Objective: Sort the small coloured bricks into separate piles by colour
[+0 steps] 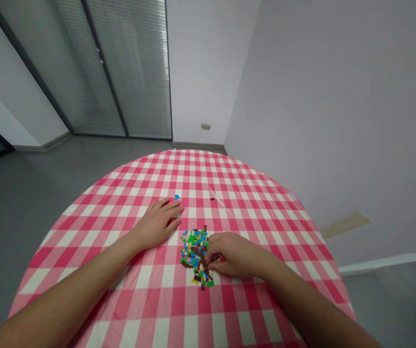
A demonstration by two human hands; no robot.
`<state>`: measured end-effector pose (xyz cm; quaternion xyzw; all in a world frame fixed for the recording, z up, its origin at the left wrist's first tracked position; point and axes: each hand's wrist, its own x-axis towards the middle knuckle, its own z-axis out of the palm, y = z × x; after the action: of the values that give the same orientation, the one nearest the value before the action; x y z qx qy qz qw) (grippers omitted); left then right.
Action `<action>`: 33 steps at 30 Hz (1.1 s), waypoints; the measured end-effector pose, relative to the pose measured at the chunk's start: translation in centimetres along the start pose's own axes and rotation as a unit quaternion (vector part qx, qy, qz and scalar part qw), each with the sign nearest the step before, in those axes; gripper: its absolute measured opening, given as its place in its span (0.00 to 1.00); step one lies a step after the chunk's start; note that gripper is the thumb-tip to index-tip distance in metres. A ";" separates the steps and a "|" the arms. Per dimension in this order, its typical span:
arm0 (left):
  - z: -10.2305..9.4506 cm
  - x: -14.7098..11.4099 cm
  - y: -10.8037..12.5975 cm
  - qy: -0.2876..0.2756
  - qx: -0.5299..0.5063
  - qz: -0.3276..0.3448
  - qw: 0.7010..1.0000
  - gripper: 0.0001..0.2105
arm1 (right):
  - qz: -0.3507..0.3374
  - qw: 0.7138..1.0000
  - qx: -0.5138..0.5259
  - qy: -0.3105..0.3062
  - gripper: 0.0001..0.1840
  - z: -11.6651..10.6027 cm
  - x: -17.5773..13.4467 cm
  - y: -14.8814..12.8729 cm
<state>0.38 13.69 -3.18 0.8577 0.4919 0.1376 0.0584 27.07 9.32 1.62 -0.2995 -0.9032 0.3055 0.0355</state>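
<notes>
Clearly, we have one round tabletop [150, 309] before us, covered by a checked cloth [106, 251] in red, pink and white, smooth but creased in some places. On its middle part lies one loose heap of small bricks [194, 253], hard-edged and plastic-looking, in green, blue, brown, yellow and white. These bricks are too many and too small for us to count. Beyond the heap we count two separate pieces: one blue piece [177, 197], just beside our left fingertips, and one dark brown piece [212, 198], flat and oblong, farther to the right. We have two bare hands at work. Our left hand [162, 223] rests palm down on the cloth, its fingers spread and straight. Our right hand [231, 254] is at the right edge of the heap, its fingers curled narrowly towards the thumb; whether they pinch a brick, we cannot tell.
</notes>
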 end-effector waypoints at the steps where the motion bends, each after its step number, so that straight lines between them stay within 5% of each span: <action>1: 0.0 0.0 0.0 -0.002 0.003 0.000 1.000 0.20 | 0.003 1.000 -0.001 -0.002 0.08 0.0 0.0 0.0; 33: -0.3 0.1 0.2 -0.007 0.009 -0.004 1.000 0.21 | 0.033 0.997 -0.064 0.015 0.06 0.1 0.1 -0.6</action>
<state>0.53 13.61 -2.86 0.8573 0.4959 0.1272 0.0540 26.64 8.89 1.88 -0.3348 -0.9101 0.2434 0.0194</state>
